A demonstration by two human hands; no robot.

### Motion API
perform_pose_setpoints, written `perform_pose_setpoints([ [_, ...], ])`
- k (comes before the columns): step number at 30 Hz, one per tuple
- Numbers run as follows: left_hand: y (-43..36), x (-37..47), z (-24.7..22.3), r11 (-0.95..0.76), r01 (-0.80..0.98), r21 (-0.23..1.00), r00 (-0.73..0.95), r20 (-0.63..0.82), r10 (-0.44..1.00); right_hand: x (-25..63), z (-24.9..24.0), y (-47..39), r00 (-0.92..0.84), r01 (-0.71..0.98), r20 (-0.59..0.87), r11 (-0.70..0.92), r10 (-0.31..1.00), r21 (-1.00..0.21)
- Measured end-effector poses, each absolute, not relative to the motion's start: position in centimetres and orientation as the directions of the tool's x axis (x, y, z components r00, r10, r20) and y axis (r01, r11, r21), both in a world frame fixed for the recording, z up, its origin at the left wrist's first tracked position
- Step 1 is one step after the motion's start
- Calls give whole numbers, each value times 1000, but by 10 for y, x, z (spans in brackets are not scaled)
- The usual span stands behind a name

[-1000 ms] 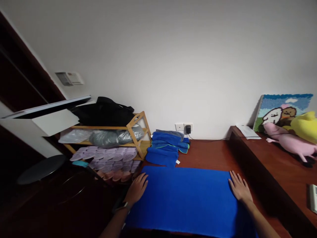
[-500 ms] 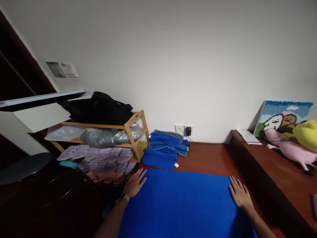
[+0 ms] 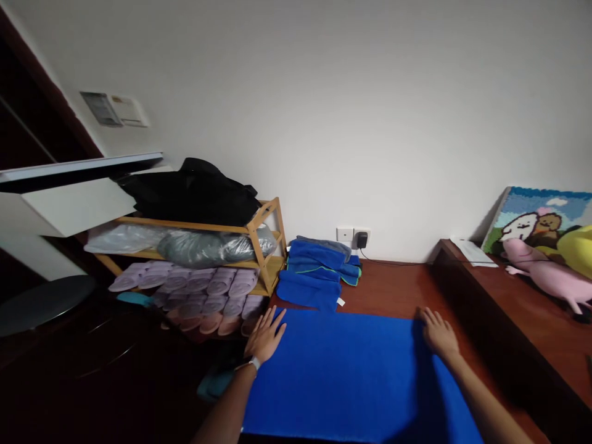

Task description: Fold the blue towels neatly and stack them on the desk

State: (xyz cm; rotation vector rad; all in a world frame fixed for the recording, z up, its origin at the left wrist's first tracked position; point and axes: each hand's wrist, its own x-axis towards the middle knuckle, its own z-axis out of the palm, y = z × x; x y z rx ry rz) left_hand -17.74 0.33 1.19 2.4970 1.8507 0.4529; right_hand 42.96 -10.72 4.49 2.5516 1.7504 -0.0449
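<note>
A blue cloth [image 3: 342, 376] lies spread flat on the reddish-brown table [image 3: 393, 283]. My left hand [image 3: 265, 336], with a watch on the wrist, rests on its far left corner, fingers spread. Near the far right corner is my right hand [image 3: 437, 333], its fingers apart and nothing held; its shadow falls on the cloth. Behind the cloth, several blue towels [image 3: 314, 287] with green edging lie folded in a pile, a small white tag at their right side.
On the left stands a wooden rack [image 3: 259, 246] with a black bag [image 3: 194, 194], plastic-wrapped things and purple slippers [image 3: 219, 280]. A pink plush toy [image 3: 546, 268] and a picture [image 3: 531, 219] are on the raised right surface. A black plug [image 3: 361, 239] sits in the wall socket.
The view has shifted a little. My right hand has moved inward and seems raised off the cloth's edge, with a larger shadow. The cloth's near edge now shows. My left hand stays at its corner.
</note>
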Motion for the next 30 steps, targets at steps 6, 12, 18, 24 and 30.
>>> perform_pose_setpoints([
  [6, 3, -178, 12, -313, 929, 199, 264, 240, 934, 179, 70, -63, -99, 950, 2, 95, 995, -297],
  [12, 2, -179, 12, -305, 932, 193, 260, 227, 938, 104, 51, -61, -261, 895, -20, 234, 965, -380],
  [18, 5, -178, 14, -297, 937, 182, 258, 211, 943, 267, 29, -94, 48, 969, -52, -59, 997, -239],
  [24, 13, -182, 9, -292, 942, 165, 256, 209, 944, 449, 11, -144, 422, 902, -84, -427, 903, -58],
  [30, 18, -183, 11, -272, 955, 120, 242, 213, 947, 486, -4, -154, 475, 875, -38, -476, 879, -85],
])
